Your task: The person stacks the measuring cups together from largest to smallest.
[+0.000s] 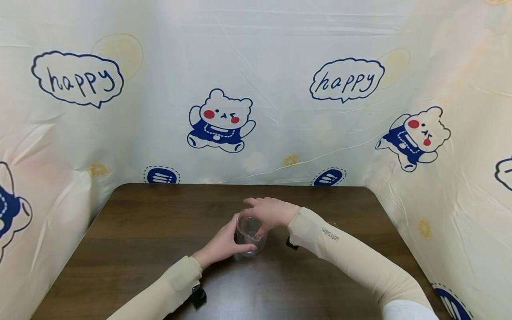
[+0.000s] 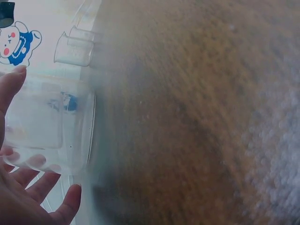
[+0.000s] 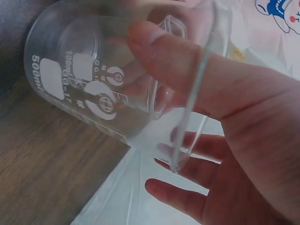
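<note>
A large clear glass beaker (image 3: 52, 85) marked 500ml stands on the table, tipped only by the camera's angle in the right wrist view. Inside it sits a smaller beaker (image 3: 84, 65) marked 100ml. My left hand (image 1: 222, 242) grips the large beaker around its side, thumb in front and fingers behind. From above, my right hand (image 1: 276, 212) reaches over the rim. Its thumb (image 3: 173, 61) is inside the large beaker against the small one's rim, a fingertip showing through the glass opposite. The other right fingers spread outside the large beaker.
More clear beakers (image 2: 75, 49) stand beyond the large one in the left wrist view, mostly hidden by my right arm in the head view. The brown wooden table (image 1: 160, 222) has a patterned curtain (image 1: 280, 89) along its back and sides.
</note>
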Demonstrator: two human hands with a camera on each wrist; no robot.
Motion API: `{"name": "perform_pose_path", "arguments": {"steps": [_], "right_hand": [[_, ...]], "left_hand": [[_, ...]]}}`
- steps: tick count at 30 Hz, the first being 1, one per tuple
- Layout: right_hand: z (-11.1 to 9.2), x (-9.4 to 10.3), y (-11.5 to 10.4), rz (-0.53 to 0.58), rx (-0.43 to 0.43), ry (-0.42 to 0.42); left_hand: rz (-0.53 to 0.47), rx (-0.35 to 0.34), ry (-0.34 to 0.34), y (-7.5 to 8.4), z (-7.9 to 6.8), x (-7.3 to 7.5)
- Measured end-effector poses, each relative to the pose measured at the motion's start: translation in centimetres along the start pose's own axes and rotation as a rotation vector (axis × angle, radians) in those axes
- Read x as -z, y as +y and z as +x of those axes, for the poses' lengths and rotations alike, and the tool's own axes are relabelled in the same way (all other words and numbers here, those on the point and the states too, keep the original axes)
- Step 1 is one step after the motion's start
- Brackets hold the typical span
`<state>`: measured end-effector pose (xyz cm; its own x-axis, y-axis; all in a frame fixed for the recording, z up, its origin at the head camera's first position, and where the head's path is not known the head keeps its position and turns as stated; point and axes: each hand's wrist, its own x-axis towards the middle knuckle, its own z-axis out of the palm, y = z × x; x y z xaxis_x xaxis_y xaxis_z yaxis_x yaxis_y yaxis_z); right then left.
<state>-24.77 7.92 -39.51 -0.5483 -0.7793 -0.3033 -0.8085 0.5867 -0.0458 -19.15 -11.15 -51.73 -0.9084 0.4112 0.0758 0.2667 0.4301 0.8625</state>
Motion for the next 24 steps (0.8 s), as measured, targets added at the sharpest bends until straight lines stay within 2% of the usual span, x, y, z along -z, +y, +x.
{"name": "perform_pose_path", "arguments": {"steps": [8,15,24], "right_hand": [[0.5,-0.7,-0.2,-0.111,0.024,0.016],[0.6,-0.7,-0.6,-0.156,0.018,0.017],[0.8,-1.0,-1.1,-0.267,0.001,0.015]], "left_hand": [[0.006,0.002,0.004,-0.1,0.1,-0.1],[0.008,0.003,0.004,-0.1,0.2,0.0],[0.001,-0.009,-0.002,0.0,0.1,0.0]]}}
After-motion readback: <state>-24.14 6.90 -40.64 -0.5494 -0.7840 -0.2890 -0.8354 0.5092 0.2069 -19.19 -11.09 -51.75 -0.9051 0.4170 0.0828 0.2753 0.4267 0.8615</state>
